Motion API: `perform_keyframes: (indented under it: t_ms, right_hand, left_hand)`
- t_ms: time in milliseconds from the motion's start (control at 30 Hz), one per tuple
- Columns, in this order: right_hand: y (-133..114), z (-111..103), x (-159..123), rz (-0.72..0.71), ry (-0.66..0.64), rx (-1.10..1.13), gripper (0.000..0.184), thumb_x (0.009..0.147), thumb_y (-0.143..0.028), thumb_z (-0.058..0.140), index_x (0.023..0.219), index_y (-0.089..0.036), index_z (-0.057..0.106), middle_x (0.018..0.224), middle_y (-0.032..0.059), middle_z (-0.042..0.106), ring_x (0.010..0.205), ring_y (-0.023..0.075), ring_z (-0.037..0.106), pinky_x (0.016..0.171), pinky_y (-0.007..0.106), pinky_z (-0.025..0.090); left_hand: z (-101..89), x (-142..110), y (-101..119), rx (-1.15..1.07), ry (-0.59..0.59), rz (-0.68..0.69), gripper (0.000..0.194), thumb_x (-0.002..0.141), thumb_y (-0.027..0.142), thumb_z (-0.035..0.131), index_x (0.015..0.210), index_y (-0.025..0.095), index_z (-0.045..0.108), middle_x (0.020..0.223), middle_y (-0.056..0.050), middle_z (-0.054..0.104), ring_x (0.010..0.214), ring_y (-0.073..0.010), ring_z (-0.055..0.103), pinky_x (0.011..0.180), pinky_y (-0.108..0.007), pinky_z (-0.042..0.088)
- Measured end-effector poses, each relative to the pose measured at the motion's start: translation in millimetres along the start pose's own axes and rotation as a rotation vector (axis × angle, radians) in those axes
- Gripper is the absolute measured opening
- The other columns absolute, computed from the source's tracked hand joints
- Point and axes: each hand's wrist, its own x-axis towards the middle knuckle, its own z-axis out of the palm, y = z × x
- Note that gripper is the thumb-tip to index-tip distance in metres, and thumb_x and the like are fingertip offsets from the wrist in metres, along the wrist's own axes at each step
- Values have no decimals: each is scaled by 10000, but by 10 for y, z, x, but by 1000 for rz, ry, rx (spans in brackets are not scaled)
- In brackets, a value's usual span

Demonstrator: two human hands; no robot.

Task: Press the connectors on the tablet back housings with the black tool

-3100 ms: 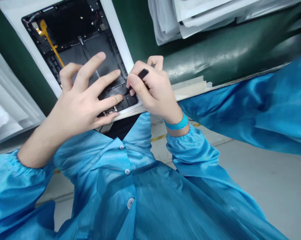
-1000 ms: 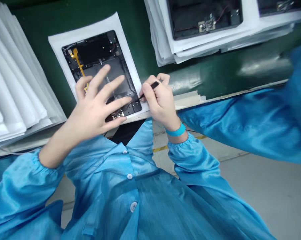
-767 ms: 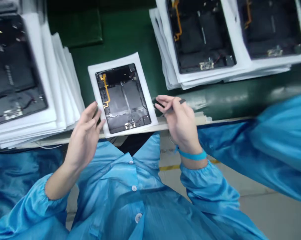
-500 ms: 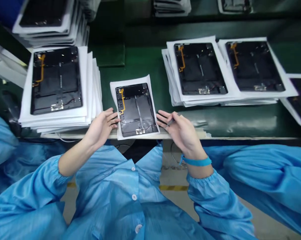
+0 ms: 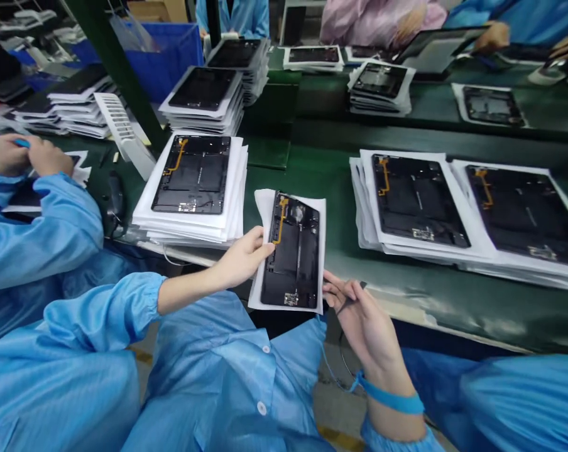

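Tablet (image 5: 291, 257) has gone from flat to tilted mid-frame, left hand (image 5: 243, 256) pinching its left edge, right hand (image 5: 362, 314) gripping a dark tool (image 5: 345, 305); likely light, stiff, fragile inside: hold rims.

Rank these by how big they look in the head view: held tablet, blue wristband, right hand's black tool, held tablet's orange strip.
1. Held tablet
2. Blue wristband
3. Black tool and orange strip, unranked: both look small, and the tool is partly covered.

Blue bin (image 5: 173, 66) behind grn post (image 5: 119, 69), grn bench (image 5: 319, 172), gry flr (image 5: 335, 405) w/ ylw stripe (image 5: 343, 437).
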Motion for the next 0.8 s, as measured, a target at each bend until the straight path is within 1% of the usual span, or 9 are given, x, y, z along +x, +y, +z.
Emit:
perform_keyframes:
  t_ms: [100, 167, 233, 367, 433, 500, 633, 700, 800]
  right_hand:
    - [-29, 216, -52, -72, -58, 61, 655, 699, -602, 1079, 637, -252, 529, 1021, 43, 862, 816, 156, 745, 706, 241, 663]
    - [-103, 425, -78, -136, -148, 81, 626, 776, -585, 1043, 664, -255, 523, 944, 5, 821, 781, 154, 727, 742, 262, 674]
    - [-172, 689, -79, -216, -247, 98, 603, 845, -587, 998, 678, -249, 527, 939, -4, 811, 774, 147, 726, 784, 266, 679]
    - [-133, 1294, 83, -217, -475, 112, 574, 951, -656, 875, 727, -241, 547, 1402, 73, 833, 1128, 256, 830, 979, 388, 710]
    - [-17, 1544, 248, -174, -561, 105, 510, 962, -685, 840, 816, -240, 638, 1466, 105, 807, 1233, 299, 824, 1030, 425, 703]
    - [123, 1695, 430, -149, -568, 55, 471, 971, -694, 811, 967, -228, 744, 1454, 131, 808, 1227, 296, 824, 1004, 408, 693]
    - [336, 1657, 725, -189, -422, -46, 478, 983, -682, 778, 1050, -209, 811, 1320, 137, 851, 1118, 238, 801, 903, 337, 638]
    - [380, 1538, 823, -171, -375, -52, 472, 963, -685, 802, 1019, -217, 805, 1312, 131, 854, 1167, 243, 791, 940, 338, 633]
    - [402, 1372, 913, -97, -354, -31, 480, 914, -708, 857, 1006, -242, 785, 1372, 113, 845, 1315, 263, 766, 1065, 376, 636]
  left_hand:
    - [-86, -115, 322, 20, -5, 79, 89, 943, 190, 751, 1011, 193, 693, 887, 13, 751, 853, -151, 704, 800, -220, 559]
    - [-284, -166, 601, 64, 43, 134, 149, 918, 232, 776, 1050, 196, 718, 909, 10, 755, 812, -151, 680, 733, -218, 544]
    - [-577, -186, 891, 144, 164, 211, 197, 884, 256, 782, 1064, 197, 729, 911, -2, 754, 794, -168, 670, 720, -245, 557]
    - [-1236, -127, 1303, 295, 419, 342, 187, 877, 209, 705, 1064, 215, 717, 960, -18, 766, 856, -185, 647, 832, -285, 571]
    - [-1504, -64, 1367, 400, 483, 321, 162, 894, 197, 661, 1044, 220, 717, 912, -22, 759, 869, -216, 637, 925, -348, 579]
    - [-1703, 7, 1358, 526, 530, 284, 140, 884, 177, 670, 1004, 215, 733, 840, -19, 735, 903, -253, 635, 1072, -434, 558]
    - [-1946, 138, 1283, 766, 607, 302, 146, 860, 199, 814, 1005, 205, 796, 862, 5, 719, 1085, -280, 629, 1319, -432, 372]
    - [-2038, 176, 1260, 824, 650, 322, 167, 908, 299, 822, 1053, 216, 806, 909, 5, 727, 1156, -288, 628, 1350, -427, 335]
    - [-2115, 129, 1245, 825, 673, 335, 239, 912, 388, 782, 1079, 218, 779, 1018, -32, 756, 1228, -348, 633, 1368, -542, 333]
